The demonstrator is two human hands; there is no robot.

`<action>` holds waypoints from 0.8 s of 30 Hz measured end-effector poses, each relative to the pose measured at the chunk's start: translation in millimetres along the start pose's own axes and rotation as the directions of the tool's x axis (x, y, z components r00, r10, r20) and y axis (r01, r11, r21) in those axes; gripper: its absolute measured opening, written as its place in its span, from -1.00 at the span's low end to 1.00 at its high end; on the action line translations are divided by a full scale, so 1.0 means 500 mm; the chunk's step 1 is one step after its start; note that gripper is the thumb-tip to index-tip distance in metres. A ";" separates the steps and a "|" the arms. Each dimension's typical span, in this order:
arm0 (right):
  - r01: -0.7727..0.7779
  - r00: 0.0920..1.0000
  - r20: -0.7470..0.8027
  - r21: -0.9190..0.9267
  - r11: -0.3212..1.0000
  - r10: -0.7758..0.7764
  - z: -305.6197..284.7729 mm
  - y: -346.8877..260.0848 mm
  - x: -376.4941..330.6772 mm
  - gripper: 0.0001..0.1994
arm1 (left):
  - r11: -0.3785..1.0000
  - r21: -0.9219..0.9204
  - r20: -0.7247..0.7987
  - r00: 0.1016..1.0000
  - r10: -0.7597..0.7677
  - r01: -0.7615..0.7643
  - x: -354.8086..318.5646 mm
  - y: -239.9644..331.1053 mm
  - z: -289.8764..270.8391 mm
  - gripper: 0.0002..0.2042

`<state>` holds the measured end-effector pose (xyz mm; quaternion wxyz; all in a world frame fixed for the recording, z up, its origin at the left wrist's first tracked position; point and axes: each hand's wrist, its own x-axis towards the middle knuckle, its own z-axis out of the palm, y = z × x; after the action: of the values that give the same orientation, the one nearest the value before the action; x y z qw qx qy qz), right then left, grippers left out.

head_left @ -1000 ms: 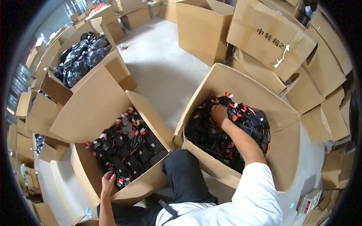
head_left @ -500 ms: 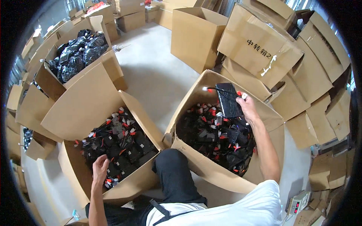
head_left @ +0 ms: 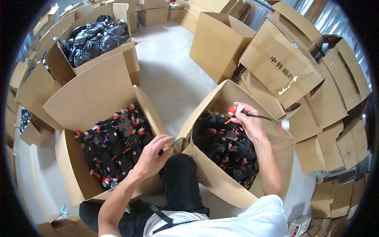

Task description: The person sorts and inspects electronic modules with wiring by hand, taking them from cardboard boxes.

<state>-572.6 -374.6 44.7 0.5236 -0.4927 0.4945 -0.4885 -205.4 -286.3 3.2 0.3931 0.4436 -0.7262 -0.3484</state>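
- The right hand (head_left: 250, 122) is closed in a pinch, thumb and fingers together on a black cable (head_left: 258, 116) close to its plugs; whether a pack also hangs behind the palm, I cannot tell.
- At the fingertips, on the hand's left, a red plug (head_left: 232, 110) and a white plug (head_left: 239, 108) stick out side by side.
- From the grip the cable lies to the right, its long axis running crosswise and sloping slightly toward the person, out to a blurred red-and-white tip (head_left: 284, 126). It thus points away from the left hand, and the right hand is clearly the nearer one.
- The grip hangs above the far part of the right box (head_left: 213, 177), over the right heap (head_left: 233, 146) of black packs and wires with red and white plugs.
- The left hand (head_left: 152, 156) has its fingers apart, slightly bent and aimed rightward; nothing shows in it, though the palm is mostly hidden.
- It is over the right wall of the left box (head_left: 71, 166), touching or just above, and nearer the person than the right hand.
- The left heap (head_left: 114, 146), of similar packs, lies to that hand's left.
- The person's knee (head_left: 181, 166) sits between the near corners of both boxes.
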 end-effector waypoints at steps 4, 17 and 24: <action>0.032 0.997 -0.059 -0.353 0.935 -0.057 0.025 -0.021 -0.024 -0.67 | 0.995 -0.032 0.031 0.995 0.091 -0.090 0.033 0.025 0.021 -0.69; 0.299 0.874 -0.257 -0.386 0.873 -0.412 0.039 -0.290 -0.087 -0.72 | 0.990 -0.073 0.076 0.989 0.127 -0.121 0.060 0.047 0.051 -0.69; 0.639 0.754 -0.058 -0.172 0.750 -0.655 0.076 -0.444 -0.095 -0.69 | 0.874 -0.473 0.109 0.992 -0.062 0.106 0.094 0.044 0.128 -0.43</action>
<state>-541.7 -334.2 269.0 0.2565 -0.6405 0.3556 -0.6305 -283.7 -311.6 5.9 0.4417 0.3477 -0.6147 -0.5533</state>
